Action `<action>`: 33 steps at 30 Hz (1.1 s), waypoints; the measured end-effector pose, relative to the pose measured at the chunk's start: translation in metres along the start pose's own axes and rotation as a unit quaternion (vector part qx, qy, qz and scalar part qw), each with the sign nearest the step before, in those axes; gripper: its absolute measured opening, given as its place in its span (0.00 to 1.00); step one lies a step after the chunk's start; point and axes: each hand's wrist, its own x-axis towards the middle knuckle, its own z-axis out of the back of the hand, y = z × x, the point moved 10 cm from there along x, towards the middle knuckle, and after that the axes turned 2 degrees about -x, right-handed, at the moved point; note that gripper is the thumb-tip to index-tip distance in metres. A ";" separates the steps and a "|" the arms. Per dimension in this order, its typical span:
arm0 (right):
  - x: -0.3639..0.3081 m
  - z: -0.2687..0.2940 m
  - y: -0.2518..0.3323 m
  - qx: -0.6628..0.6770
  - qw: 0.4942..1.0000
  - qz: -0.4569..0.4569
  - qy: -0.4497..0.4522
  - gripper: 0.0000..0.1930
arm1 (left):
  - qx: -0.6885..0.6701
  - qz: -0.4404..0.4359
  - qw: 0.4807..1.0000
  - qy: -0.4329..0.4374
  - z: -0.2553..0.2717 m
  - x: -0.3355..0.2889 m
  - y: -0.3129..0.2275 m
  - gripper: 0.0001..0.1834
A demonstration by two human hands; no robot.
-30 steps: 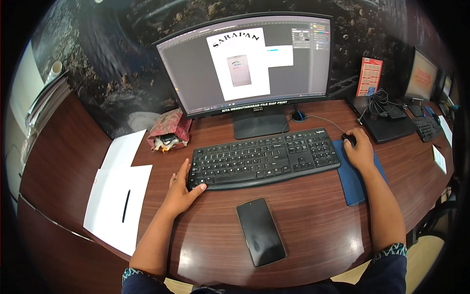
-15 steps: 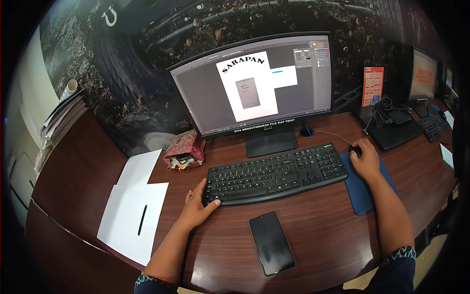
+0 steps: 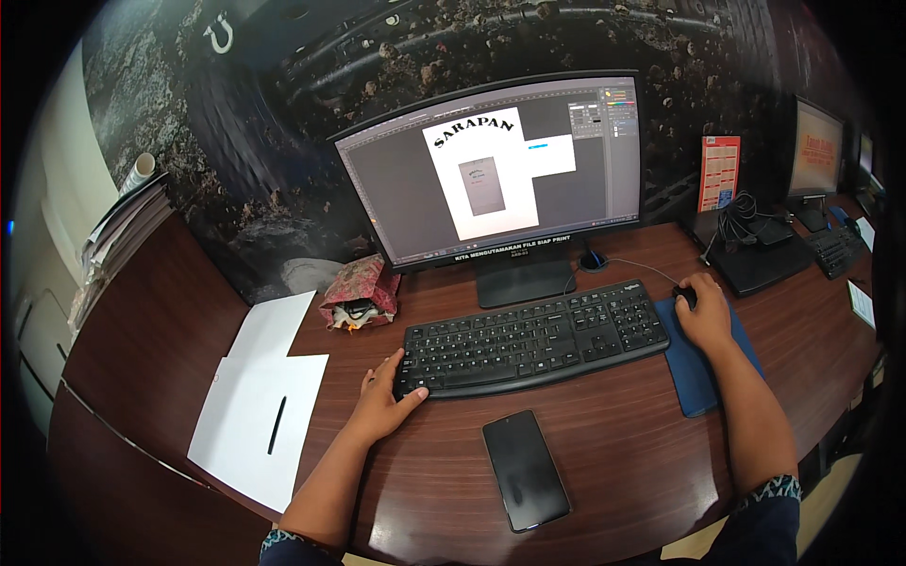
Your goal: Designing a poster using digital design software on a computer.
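Note:
My left hand (image 3: 385, 400) rests at the left end of a black keyboard (image 3: 528, 344), fingers apart, with the thumb at its lower left corner. Over a black computer mouse (image 3: 686, 296) my right hand (image 3: 706, 313) is curled, at the top of a blue mouse pad (image 3: 692, 385). Behind the keyboard stands a monitor (image 3: 377, 189); on its screen are a white page with curved black lettering, a small grey picture and a white box with a blue strip. A dark smartphone (image 3: 527, 470) lies screen up in front of the keyboard.
White paper sheets (image 3: 236, 415) lie at the left, a black pen (image 3: 276, 424) on them. A red patterned bag (image 3: 360, 292) sits beside the monitor. At the right are a black device with coiled cables (image 3: 750, 226), a red calendar (image 3: 720, 174) and another keyboard (image 3: 835, 248).
The whole view has shifted slightly, so things appear a little lower. Both hands keep their places at the keyboard and the mouse; the screen looks the same.

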 end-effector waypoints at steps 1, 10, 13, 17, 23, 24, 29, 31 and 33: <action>0.000 0.000 -0.001 -0.001 1.000 0.000 0.001 0.14 | 0.000 -0.001 1.000 0.000 0.000 0.000 0.000 0.50; 0.001 0.000 0.001 0.006 1.000 0.007 -0.005 0.13 | 0.016 -0.006 1.000 -0.010 0.001 -0.001 0.001 0.48; 0.001 0.000 -0.001 0.010 1.000 0.013 -0.008 0.13 | 0.015 -0.004 1.000 -0.009 0.001 0.000 -0.001 0.48; 0.001 0.000 -0.001 0.010 1.000 0.009 -0.010 0.13 | 0.012 0.003 1.000 -0.004 0.002 0.000 -0.002 0.48; 0.001 0.001 0.001 0.013 1.000 0.014 -0.012 0.13 | 0.004 0.001 1.000 0.003 0.001 0.000 -0.001 0.49; 0.001 0.001 0.001 0.012 1.000 0.011 -0.010 0.13 | 0.006 -0.004 1.000 0.001 0.001 0.000 -0.002 0.49; 0.001 0.002 0.002 0.009 1.000 0.003 -0.008 0.13 | 0.005 -0.005 1.000 0.001 0.001 0.000 -0.001 0.49; 0.001 0.002 0.001 0.012 1.000 0.007 -0.009 0.12 | 0.006 -0.003 1.000 0.002 0.001 0.000 0.000 0.49; 0.001 0.001 0.000 0.012 1.000 0.010 -0.012 0.12 | 0.006 -0.004 1.000 0.002 0.001 0.000 -0.001 0.48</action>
